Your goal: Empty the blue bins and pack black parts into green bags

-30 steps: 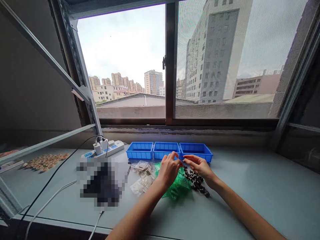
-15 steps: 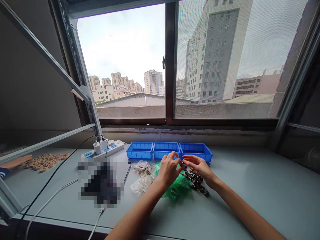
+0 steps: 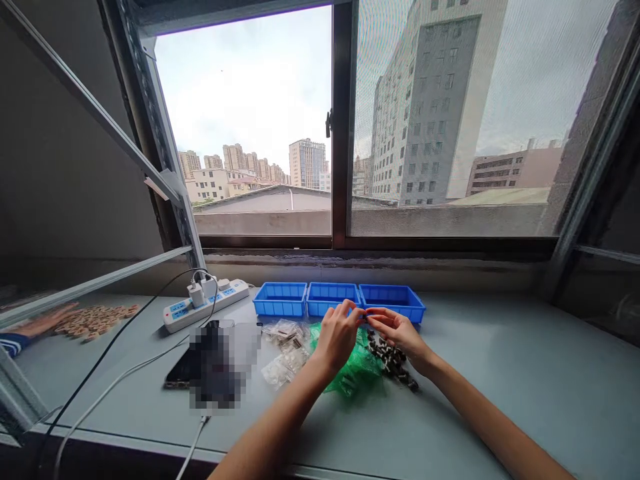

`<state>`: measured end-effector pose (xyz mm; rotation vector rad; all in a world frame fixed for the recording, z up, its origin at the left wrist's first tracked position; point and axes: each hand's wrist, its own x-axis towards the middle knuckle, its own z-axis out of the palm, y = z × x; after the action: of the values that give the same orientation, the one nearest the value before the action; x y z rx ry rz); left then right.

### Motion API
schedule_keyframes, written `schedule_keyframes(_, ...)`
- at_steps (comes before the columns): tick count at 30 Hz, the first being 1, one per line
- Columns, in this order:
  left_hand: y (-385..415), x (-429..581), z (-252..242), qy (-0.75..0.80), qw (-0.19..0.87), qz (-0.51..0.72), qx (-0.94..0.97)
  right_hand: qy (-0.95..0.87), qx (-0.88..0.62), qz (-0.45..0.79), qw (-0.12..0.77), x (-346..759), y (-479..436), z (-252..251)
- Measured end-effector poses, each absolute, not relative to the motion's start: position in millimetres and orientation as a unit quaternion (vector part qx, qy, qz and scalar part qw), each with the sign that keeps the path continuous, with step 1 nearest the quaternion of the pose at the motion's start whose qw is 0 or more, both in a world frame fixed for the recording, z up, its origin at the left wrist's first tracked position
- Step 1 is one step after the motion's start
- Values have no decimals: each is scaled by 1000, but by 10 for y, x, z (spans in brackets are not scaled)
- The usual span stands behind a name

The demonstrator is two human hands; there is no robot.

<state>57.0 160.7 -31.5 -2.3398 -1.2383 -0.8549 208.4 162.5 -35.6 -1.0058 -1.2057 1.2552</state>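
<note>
My left hand point(image 3: 339, 333) and my right hand point(image 3: 399, 331) meet fingertip to fingertip above the table. Between their pinched fingers is a small dark piece point(image 3: 365, 316), too small to name. Under my left hand spreads a green plastic bag point(image 3: 356, 370). A heap of small dark metallic pieces point(image 3: 395, 363) lies beside it, below my right hand. Clear plastic bags point(image 3: 286, 363) with small parts inside rest to the left of my left forearm. Just behind my hands, three blue bins stand in a row: a left bin point(image 3: 280, 307), a middle bin point(image 3: 325, 308) and a right bin point(image 3: 413, 312).
A white power strip point(image 3: 205, 307) with plugs and cables sits at the back left. Nearer lies a dark, partly blurred device point(image 3: 177, 370) with a white cable point(image 3: 197, 437). At far left another person's hand point(image 3: 50, 320) touches a pile of small brown pieces point(image 3: 97, 322).
My fingertips have drawn slightly closer together around the small piece. At far left, the other person's hand has moved in over the brown pile.
</note>
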Motion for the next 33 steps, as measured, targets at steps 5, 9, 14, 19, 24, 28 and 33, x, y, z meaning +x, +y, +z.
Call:
schedule_keyframes(5,1604,565,-318,-431,169,-311,-830,-492,-428,544,527,2096,1630,-361)
schedule_keyframes(9,1591,563,-316,-434,160,-309,-831,-493,-420,546,532,2110,1636,-357)
schedule_keyframes(14,1581,558,-303,-443,148,-297,-833,-488,-426,546,531,2104,1622,-343)
schedule_keyframes(19,1572,552,-281,-457,138,-279,-833,-501,-434,538,520,2103,1620,-333)
schedule_keyframes(24,1601,548,-284,-461,151,-265,-833,-526,-434,516,518,2081,1641,-331)
schedule_keyframes(28,1613,539,-286,-457,150,-266,-836,-541,-431,498,523,2068,1658,-341)
schedule_keyframes(33,1596,537,-284,-458,152,-255,-838,-549,-447,486,513,2069,1663,-343)
